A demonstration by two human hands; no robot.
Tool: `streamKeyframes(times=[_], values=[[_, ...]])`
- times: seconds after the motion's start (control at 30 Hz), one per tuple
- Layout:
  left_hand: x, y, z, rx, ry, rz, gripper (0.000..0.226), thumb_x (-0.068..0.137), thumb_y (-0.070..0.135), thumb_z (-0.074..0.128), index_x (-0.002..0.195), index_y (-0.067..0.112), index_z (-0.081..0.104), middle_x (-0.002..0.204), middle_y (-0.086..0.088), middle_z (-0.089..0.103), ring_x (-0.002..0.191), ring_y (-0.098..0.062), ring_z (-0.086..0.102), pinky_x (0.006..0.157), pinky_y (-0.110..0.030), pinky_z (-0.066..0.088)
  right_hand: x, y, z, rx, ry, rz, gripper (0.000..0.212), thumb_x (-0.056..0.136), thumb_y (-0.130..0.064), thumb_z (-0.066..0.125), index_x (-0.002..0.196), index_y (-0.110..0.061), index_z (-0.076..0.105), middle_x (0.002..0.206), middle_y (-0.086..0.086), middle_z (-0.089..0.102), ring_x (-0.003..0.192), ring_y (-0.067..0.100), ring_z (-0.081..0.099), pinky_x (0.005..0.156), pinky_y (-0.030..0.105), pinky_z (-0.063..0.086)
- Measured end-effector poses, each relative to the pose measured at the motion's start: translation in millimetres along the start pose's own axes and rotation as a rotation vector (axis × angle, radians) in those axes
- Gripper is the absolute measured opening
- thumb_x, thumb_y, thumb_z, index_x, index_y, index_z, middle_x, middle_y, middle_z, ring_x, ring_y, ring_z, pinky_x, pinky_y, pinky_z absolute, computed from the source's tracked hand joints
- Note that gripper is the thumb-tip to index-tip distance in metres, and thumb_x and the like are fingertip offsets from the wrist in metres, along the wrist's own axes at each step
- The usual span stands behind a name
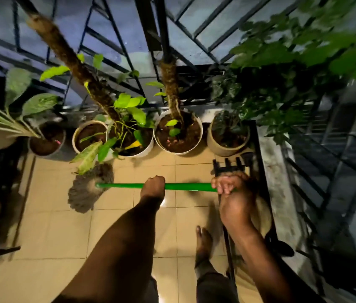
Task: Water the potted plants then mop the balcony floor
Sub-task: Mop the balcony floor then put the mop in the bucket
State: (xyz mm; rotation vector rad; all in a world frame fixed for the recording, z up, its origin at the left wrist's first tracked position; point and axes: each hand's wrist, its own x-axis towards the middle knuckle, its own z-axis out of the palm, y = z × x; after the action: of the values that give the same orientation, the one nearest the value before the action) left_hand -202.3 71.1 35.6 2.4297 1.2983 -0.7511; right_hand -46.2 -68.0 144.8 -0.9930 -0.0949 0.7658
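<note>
A mop with a green handle [185,186] runs left to right across the middle of the view. Its grey string head [87,191] lies on the beige tiled floor [52,226], just under a drooping leaf of a potted plant. My left hand [153,186] grips the handle near its middle. My right hand [230,184] grips the handle's upper end at the right. A row of potted plants stands along the railing: a white pot with a moss pole [178,131], a leafy white pot [129,138], and a beige pot [227,136].
A black metal railing [150,40] closes the balcony behind the pots. A black plant stand [260,162] with a big leafy plant stands at the right. More pots [47,139] and a dark rack sit at the left. My bare foot [203,243] is on the tiles.
</note>
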Motion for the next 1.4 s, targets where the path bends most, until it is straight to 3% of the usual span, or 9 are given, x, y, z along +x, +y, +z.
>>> streamKeyframes(times=[0.1, 0.27, 0.4, 0.57, 0.67, 0.87, 0.97, 1.1, 1.4], values=[[-3, 24, -7, 0.0, 0.019, 0.014, 0.015, 0.097, 0.016, 0.046, 0.107, 0.013, 0.057, 0.108, -0.009, 0.061, 0.1, -0.027, 0.059, 0.079, -0.038, 0.05, 8, -13, -17, 0.044, 0.014, 0.012, 0.051, 0.084, 0.015, 0.018, 0.048, -0.012, 0.042, 0.044, 0.005, 0.035, 0.043, 0.019, 0.037, 0.056, 0.029, 0.041], [-1, 7, -1, 0.007, 0.011, 0.018, 0.013, 0.096, 0.018, 0.048, 0.104, 0.014, 0.057, 0.105, -0.008, 0.062, 0.097, -0.026, 0.061, 0.078, -0.038, 0.051, -6, 0, -7, -0.006, 0.001, -0.029, 0.037, 0.075, 0.014, 0.033, 0.051, -0.014, 0.036, 0.046, 0.0, 0.034, 0.046, 0.019, 0.031, 0.057, 0.031, 0.037], [9, -32, 10, 0.031, 0.009, 0.027, 0.014, 0.096, 0.016, 0.047, 0.103, 0.013, 0.058, 0.105, -0.009, 0.063, 0.096, -0.028, 0.062, 0.078, -0.039, 0.051, -14, 33, 4, -0.065, -0.041, -0.007, 0.063, 0.091, 0.017, 0.017, 0.051, -0.021, 0.048, 0.047, -0.001, 0.041, 0.047, 0.02, 0.036, 0.061, 0.032, 0.039], [30, -102, 13, 0.029, 0.035, 0.019, 0.02, 0.096, 0.011, 0.041, 0.104, 0.011, 0.059, 0.105, -0.012, 0.063, 0.097, -0.032, 0.062, 0.079, -0.042, 0.05, -18, 79, 56, -0.161, -0.068, -0.035, 0.03, 0.081, -0.018, 0.063, 0.053, -0.021, 0.053, 0.05, 0.004, 0.045, 0.051, 0.021, 0.044, 0.066, 0.035, 0.044], [44, -161, 12, 0.008, 0.05, 0.001, 0.02, 0.095, 0.011, 0.041, 0.106, 0.009, 0.058, 0.107, -0.013, 0.062, 0.1, -0.034, 0.06, 0.079, -0.043, 0.049, -17, 120, 96, -0.298, -0.101, -0.026, 0.029, 0.084, -0.029, 0.058, 0.056, -0.026, 0.057, 0.054, 0.001, 0.052, 0.054, 0.022, 0.053, 0.066, 0.034, 0.048], [70, -315, 5, -0.01, 0.075, -0.073, 0.022, 0.097, 0.012, 0.038, 0.107, 0.008, 0.058, 0.104, -0.016, 0.062, 0.098, -0.037, 0.06, 0.078, -0.045, 0.05, -23, 209, 223, -0.188, -0.05, 0.053, 0.018, 0.061, -0.021, 0.066, 0.047, -0.019, 0.056, 0.047, 0.009, 0.047, 0.054, 0.022, 0.049, 0.067, 0.039, 0.045], [84, -376, -5, -0.068, 0.082, -0.15, 0.02, 0.094, 0.01, 0.043, 0.104, 0.008, 0.06, 0.103, -0.018, 0.063, 0.097, -0.038, 0.06, 0.079, -0.045, 0.052, -24, 245, 275, -0.167, -0.06, 0.077, 0.021, 0.066, 0.002, 0.055, 0.051, 0.006, 0.041, 0.051, 0.018, 0.041, 0.056, 0.028, 0.046, 0.069, 0.043, 0.045], [95, -430, -12, -0.128, 0.109, -0.229, 0.017, 0.09, 0.013, 0.045, 0.098, 0.012, 0.059, 0.1, -0.017, 0.064, 0.091, -0.039, 0.06, 0.077, -0.046, 0.054, -23, 270, 327, -0.114, -0.112, 0.114, 0.023, 0.067, 0.013, 0.047, 0.051, 0.0, 0.035, 0.05, 0.011, 0.035, 0.055, 0.023, 0.039, 0.066, 0.04, 0.042], [84, -380, -38, -0.272, 0.248, -0.226, 0.016, 0.091, 0.01, 0.052, 0.101, 0.005, 0.064, 0.102, -0.022, 0.066, 0.091, -0.042, 0.063, 0.078, -0.047, 0.051, -2, 232, 326, -0.132, -0.153, -0.011, 0.03, 0.071, -0.002, 0.054, 0.044, -0.01, 0.044, 0.044, 0.005, 0.036, 0.048, 0.021, 0.038, 0.061, 0.039, 0.035]])
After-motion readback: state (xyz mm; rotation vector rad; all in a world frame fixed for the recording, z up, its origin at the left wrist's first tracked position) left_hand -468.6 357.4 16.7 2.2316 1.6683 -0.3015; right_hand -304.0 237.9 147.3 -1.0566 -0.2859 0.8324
